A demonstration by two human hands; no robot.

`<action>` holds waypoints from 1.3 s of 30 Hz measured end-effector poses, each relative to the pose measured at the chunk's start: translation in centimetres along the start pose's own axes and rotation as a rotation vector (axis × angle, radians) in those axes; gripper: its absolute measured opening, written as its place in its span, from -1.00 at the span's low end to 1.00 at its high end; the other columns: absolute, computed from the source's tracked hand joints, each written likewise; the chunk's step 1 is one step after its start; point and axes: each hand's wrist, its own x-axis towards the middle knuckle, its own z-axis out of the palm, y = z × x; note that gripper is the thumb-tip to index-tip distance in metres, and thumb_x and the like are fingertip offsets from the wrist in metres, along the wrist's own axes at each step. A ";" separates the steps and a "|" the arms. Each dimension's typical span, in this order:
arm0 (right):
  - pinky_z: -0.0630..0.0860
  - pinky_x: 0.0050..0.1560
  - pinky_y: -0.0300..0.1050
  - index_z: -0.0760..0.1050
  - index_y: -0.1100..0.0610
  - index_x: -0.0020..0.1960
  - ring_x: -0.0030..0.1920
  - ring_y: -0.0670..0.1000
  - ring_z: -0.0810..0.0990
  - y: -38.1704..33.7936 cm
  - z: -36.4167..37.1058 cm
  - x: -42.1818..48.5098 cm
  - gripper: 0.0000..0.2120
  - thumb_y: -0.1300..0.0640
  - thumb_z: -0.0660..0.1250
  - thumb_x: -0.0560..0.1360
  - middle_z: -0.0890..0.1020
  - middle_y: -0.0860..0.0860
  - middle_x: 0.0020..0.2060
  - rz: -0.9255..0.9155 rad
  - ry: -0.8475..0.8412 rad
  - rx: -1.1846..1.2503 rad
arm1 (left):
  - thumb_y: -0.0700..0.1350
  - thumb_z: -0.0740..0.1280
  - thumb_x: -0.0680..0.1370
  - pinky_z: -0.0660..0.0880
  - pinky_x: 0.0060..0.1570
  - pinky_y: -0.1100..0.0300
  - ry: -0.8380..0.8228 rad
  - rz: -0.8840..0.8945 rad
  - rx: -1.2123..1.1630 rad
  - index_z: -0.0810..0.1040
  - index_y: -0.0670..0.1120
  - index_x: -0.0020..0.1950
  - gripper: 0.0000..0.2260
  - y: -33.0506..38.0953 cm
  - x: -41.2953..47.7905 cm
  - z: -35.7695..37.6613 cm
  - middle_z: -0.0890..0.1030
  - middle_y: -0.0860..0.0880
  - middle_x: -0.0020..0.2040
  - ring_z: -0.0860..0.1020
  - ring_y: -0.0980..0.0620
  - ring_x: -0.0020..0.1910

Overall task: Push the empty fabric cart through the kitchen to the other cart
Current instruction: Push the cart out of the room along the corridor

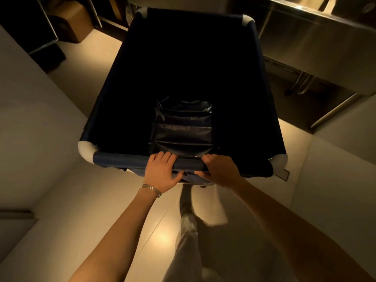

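A dark navy fabric cart [114, 159] with white padded corners fills the middle of the head view. Its deep inside is dark, with only a creased fabric panel on the near wall showing. My left hand [161, 171], with thin bracelets on the wrist, grips the near rim. Beside it, my right hand [218, 170] grips the same rim, fingers curled over the top. Both arms are stretched forward. The other cart is not in view.
A white wall [30, 119] runs close along the left. Stainless steel counters with a sink [317, 41] stand on the right, with legs and pipes below. A cardboard box [75, 23] sits under a metal shelf at the far left. Tan floor lies ahead on the left.
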 end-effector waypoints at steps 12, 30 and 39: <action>0.48 -0.39 -0.22 0.50 0.08 -0.10 -0.37 0.00 0.62 11.8 0.2 13.5 -0.60 -0.23 0.41 0.32 0.66 0.01 -0.31 -0.145 0.060 -0.116 | 0.22 0.12 0.41 0.42 -0.08 0.03 -0.011 -0.179 -0.024 0.53 -0.09 0.00 -0.56 -1.3 15.0 3.0 0.60 -0.08 -0.12 0.53 -0.11 -0.13; 0.42 -0.34 -0.26 0.52 0.09 -0.10 -0.37 0.02 0.62 23.8 0.2 26.5 -0.55 -0.28 0.13 0.42 0.65 0.02 -0.35 -0.433 0.143 -0.023 | 0.18 0.08 0.45 0.47 -0.08 -0.01 0.045 -0.444 0.026 0.54 -0.11 0.01 -0.57 0.4 27.2 5.4 0.61 -0.13 -0.15 0.55 -0.15 -0.15; 0.51 -0.28 -0.17 0.54 0.11 -0.05 -0.27 0.08 0.63 26.7 -0.2 22.2 -0.56 -0.27 0.23 0.42 0.66 0.07 -0.26 -0.534 0.069 -0.051 | 0.25 0.07 0.45 0.46 -0.16 0.01 0.048 -0.544 0.110 0.55 -0.04 0.03 -0.54 5.9 23.3 5.8 0.63 -0.08 -0.15 0.56 -0.12 -0.17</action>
